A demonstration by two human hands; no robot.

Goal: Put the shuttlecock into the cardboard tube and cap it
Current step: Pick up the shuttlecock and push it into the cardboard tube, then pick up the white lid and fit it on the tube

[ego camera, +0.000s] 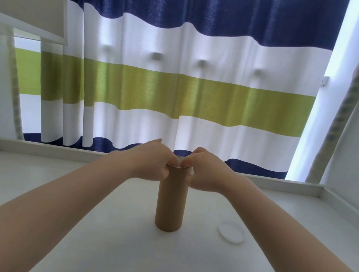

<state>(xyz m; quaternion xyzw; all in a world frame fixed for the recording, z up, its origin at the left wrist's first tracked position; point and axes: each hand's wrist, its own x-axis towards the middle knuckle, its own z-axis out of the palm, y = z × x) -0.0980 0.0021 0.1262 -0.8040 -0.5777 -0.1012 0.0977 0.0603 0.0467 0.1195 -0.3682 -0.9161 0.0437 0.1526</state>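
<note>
Head view: brown cardboard tube (171, 204) stands upright, middle of white table (109, 253). Left hand (150, 163) at tube's top rim, left side, fingers curled, pinching clear cap (179, 162) on tube's mouth. Right hand (206, 173) at tube's top rim, right side, fingers curled, pinching same cap. Shuttlecock not seen. White round lid (231, 232) lies flat on table, right of tube's base. Striped curtain (194, 79) behind tube.

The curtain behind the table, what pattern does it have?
The curtain has wide horizontal stripes: navy blue, white and lime green. The head view shows it clearly.
</note>
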